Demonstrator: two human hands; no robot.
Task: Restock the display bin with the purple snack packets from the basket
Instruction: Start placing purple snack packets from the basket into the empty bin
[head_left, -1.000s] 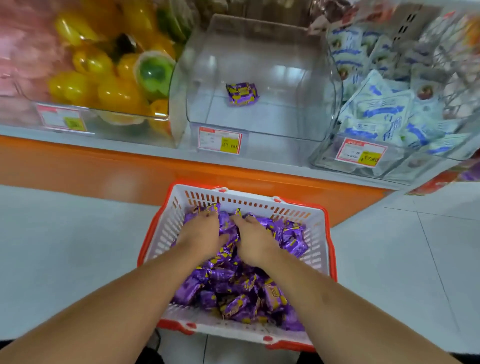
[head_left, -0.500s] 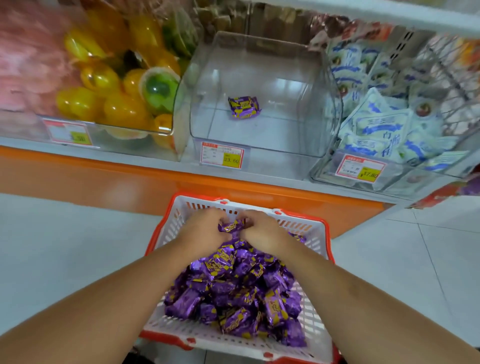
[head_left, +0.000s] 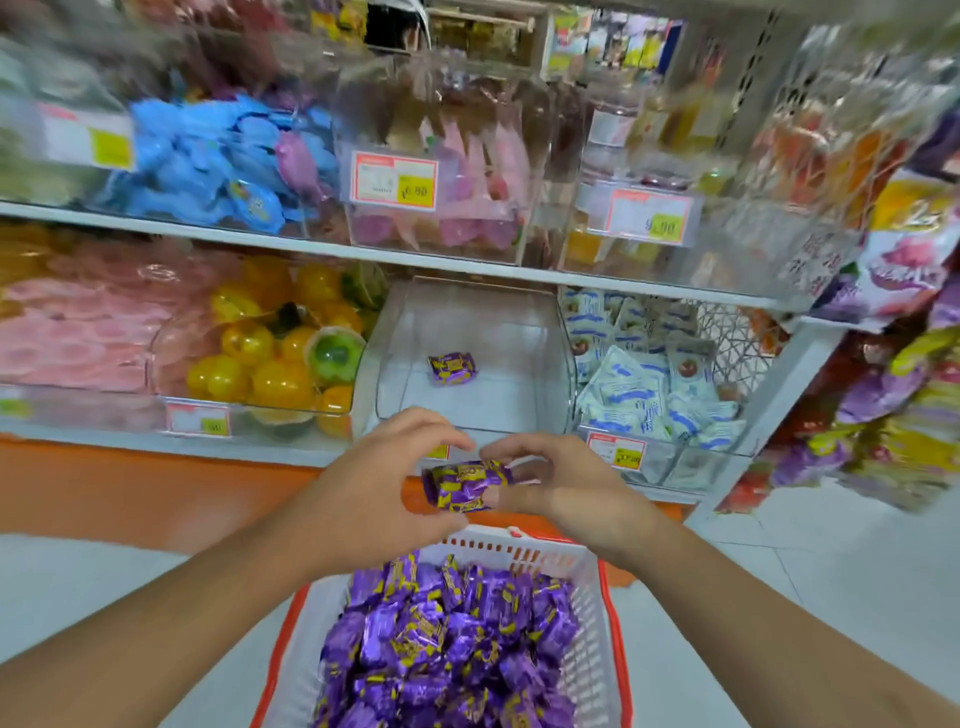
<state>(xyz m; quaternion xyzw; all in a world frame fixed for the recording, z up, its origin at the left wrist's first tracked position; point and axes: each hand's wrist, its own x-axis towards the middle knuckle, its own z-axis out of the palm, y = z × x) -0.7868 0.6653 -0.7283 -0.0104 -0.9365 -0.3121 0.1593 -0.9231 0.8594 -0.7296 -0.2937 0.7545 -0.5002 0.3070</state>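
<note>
Hands, left (head_left: 379, 478) and right (head_left: 566, 483), cup purple snack packets (head_left: 465, 486) between curled fingers above the basket (head_left: 587, 623); keep them pressed together until over the clear display bin (head_left: 519, 332), then part low.

In front of me a white lower shelf (head_left: 311, 457) with an orange front carries a row of clear bins. The middle display bin (head_left: 550, 353) holds 1 purple packet (head_left: 452, 369) lying on its floor. Just beside it on my left a bin of yellow jelly cups (head_left: 260, 364), on my right a bin of white and blue packets (head_left: 639, 395). My basket (head_left: 592, 670) stands on the pale tiled floor (head_left: 831, 597) below, heaped with purple packets. An upper shelf (head_left: 208, 234) carries more bins.
</note>
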